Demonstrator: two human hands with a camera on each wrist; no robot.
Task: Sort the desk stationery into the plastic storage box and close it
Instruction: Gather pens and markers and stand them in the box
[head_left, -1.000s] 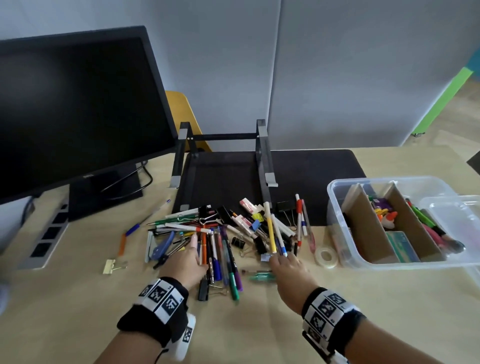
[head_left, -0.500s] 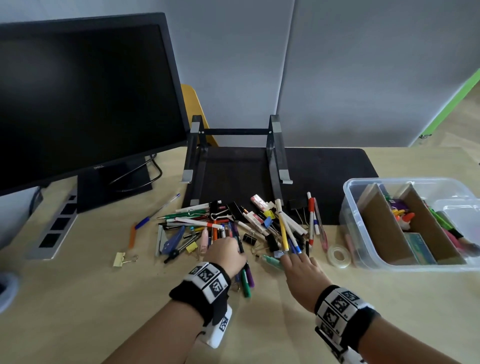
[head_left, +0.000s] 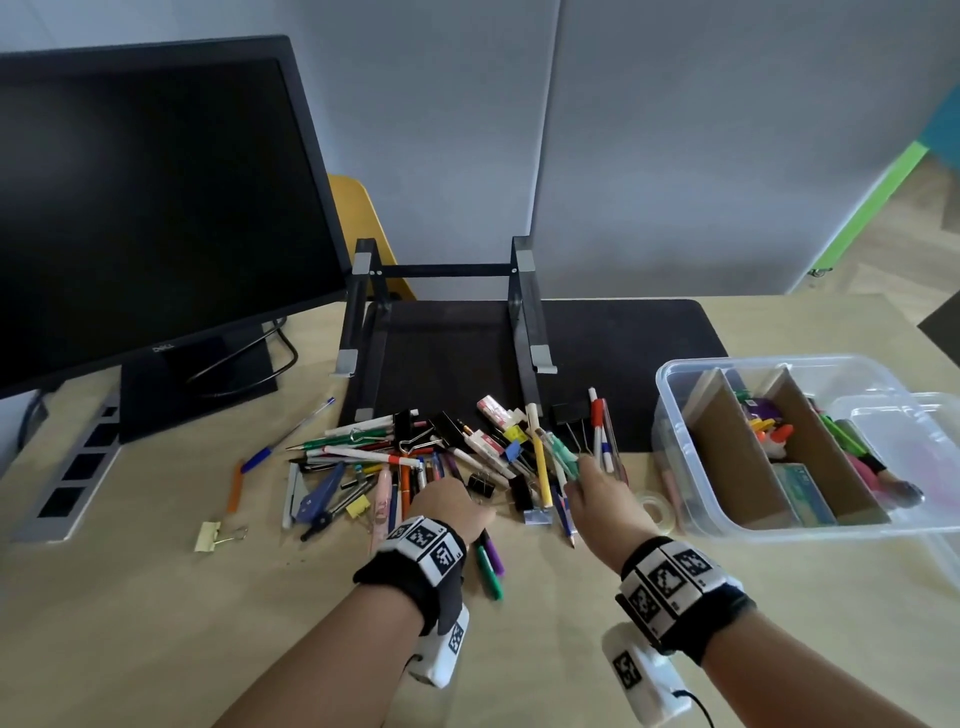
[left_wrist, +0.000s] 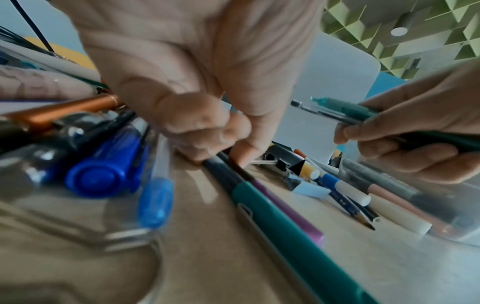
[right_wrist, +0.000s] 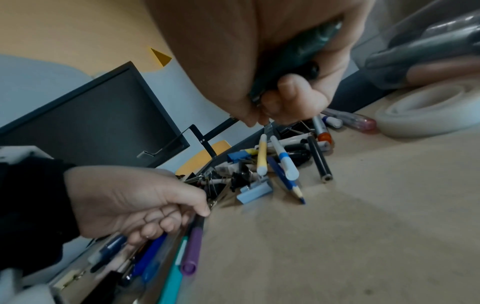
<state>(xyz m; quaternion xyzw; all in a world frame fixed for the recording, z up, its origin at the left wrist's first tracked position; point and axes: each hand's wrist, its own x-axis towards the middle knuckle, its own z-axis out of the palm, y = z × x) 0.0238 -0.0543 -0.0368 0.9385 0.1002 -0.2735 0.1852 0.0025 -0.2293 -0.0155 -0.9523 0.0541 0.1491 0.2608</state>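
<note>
A heap of pens, markers, pencils and binder clips (head_left: 415, 457) lies on the desk in front of a black mat. My left hand (head_left: 457, 506) is at the heap's near edge. In the left wrist view its thumb and fingertips (left_wrist: 221, 152) pinch the dark end of a green marker (left_wrist: 262, 207), which lies beside a purple marker (left_wrist: 285, 214). My right hand (head_left: 587, 478) grips a clear teal pen (head_left: 563, 452) held off the desk; the pen (right_wrist: 298, 51) runs through its curled fingers. The clear plastic storage box (head_left: 670, 395) stands open at the right, with cardboard dividers and some stationery inside.
The box's clear lid (head_left: 914, 421) leans at the box's right side. A tape roll (head_left: 657, 506) lies between my right hand and the box. A monitor (head_left: 156, 208) stands at the left, a black laptop stand (head_left: 524, 312) behind the heap, and a yellow binder clip (head_left: 210, 535) lies apart.
My right hand has picked the teal pen up off the desk and raised it forward. My left hand has shifted right across the heap onto the green and purple markers.
</note>
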